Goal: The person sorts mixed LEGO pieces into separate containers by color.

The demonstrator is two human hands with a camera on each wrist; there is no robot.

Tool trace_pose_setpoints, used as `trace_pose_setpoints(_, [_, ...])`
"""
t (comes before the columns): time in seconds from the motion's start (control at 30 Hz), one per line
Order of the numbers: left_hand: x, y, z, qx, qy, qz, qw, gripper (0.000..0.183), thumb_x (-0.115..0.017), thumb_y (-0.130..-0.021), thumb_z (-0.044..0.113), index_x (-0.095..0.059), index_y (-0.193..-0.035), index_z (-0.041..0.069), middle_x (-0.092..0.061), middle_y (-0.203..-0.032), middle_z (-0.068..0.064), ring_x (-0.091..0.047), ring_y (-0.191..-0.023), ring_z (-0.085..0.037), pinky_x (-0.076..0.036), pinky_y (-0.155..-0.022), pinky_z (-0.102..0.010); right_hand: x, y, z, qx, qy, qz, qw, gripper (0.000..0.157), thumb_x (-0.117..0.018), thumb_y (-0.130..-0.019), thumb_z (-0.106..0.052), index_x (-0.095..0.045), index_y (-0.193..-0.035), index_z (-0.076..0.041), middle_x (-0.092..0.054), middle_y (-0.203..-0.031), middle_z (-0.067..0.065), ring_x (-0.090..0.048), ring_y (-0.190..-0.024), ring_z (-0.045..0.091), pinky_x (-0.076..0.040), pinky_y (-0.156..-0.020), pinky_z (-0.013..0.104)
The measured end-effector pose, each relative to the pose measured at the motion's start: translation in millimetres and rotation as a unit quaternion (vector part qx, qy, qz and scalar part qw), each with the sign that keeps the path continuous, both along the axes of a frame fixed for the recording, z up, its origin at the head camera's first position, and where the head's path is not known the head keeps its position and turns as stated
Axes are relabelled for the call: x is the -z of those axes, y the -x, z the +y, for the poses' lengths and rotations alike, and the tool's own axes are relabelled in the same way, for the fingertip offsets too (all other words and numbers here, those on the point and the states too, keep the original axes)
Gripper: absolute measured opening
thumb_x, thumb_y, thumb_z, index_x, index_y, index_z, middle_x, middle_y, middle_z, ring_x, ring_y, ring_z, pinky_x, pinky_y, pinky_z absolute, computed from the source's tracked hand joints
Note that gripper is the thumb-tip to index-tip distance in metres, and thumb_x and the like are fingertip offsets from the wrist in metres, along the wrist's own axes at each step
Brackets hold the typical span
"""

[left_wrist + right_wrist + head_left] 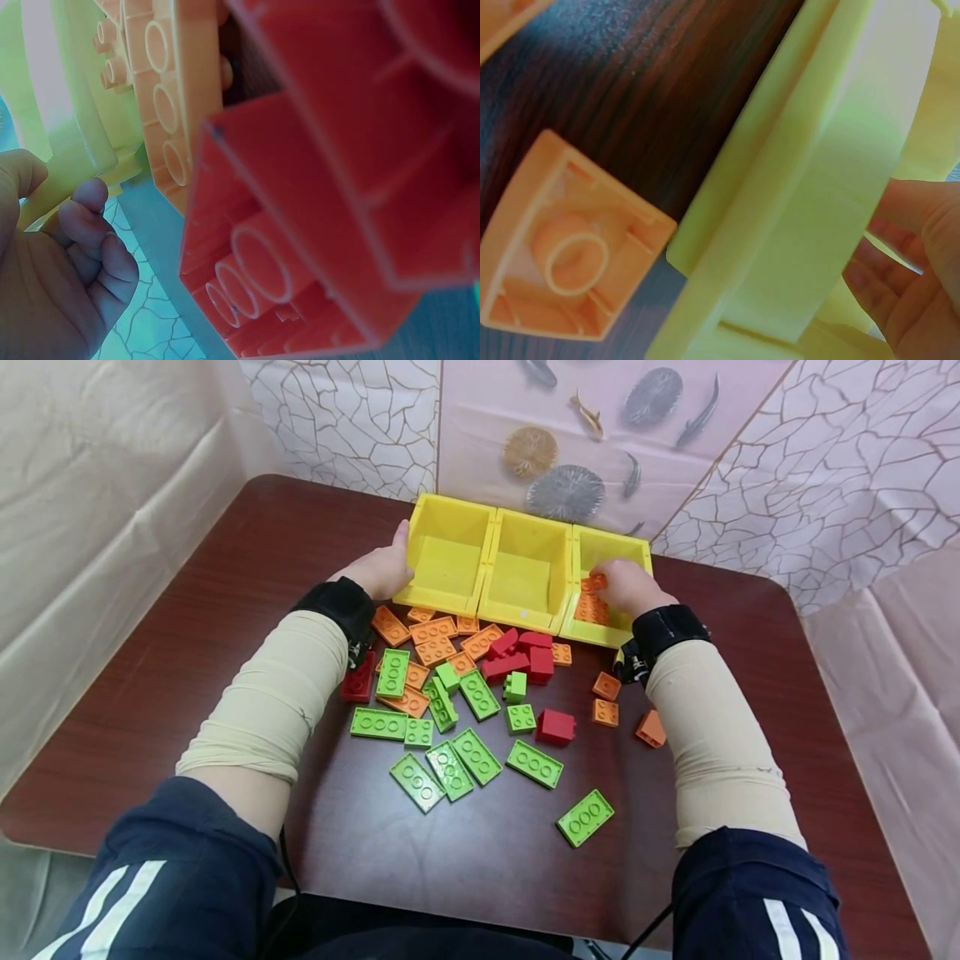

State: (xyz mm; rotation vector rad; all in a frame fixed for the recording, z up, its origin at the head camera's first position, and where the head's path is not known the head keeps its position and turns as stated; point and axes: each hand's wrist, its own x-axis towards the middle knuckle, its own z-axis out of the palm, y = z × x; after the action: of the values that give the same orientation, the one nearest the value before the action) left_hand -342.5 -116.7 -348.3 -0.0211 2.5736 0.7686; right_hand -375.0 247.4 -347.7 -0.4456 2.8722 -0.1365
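Observation:
A yellow three-compartment bin stands at the back of the table. My left hand holds its left end wall, thumb at the rim; in the left wrist view the thumb and curled fingers pinch the yellow edge. My right hand reaches into the right compartment and pinches an orange toy brick there. Below that brick more orange bricks lie on the compartment floor. In the right wrist view the bin wall stands in front of my right hand, and the held brick is hidden.
Before the bin lie several orange bricks, red bricks and green bricks. Some orange bricks sit beside the right forearm. A red brick lies by the left wrist. A patterned cloth hangs behind the table.

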Motion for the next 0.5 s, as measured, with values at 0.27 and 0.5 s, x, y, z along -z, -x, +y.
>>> trace_pose_setpoints(0.27, [-1.6, -1.6, -0.4, -0.001, 0.001, 0.005, 1.0, 0.075, -0.035, -0.101, 0.024, 0.028, -0.142, 0.026, -0.045, -0.102, -0.014, -0.05, -0.092, -0.027, -0.034, -0.088, -0.037, -1.4, -1.0, -4.8, -0.013, -0.027, -0.03, 0.999, 0.038, -0.039, -0.088, 0.006, -0.052, -0.124, 0.009, -0.051, -0.122, 0.029, -0.046, -0.113, 0.041, -0.031, -0.099, 0.049])
trace_pose_setpoints(0.5, [-0.9, -0.6, 1.1, 0.005, 0.004, 0.013, 0.9999, 0.077, -0.035, -0.101, 0.022, 0.03, -0.141, 0.029, -0.047, -0.104, -0.013, -0.05, -0.092, -0.026, -0.036, -0.086, -0.035, 8.1, -0.6, -3.5, -0.021, -0.021, -0.037, 0.999, 0.036, -0.031, -0.094, 0.001, -0.049, -0.124, 0.011, -0.049, -0.123, 0.032, -0.046, -0.114, 0.044, -0.032, -0.099, 0.049])
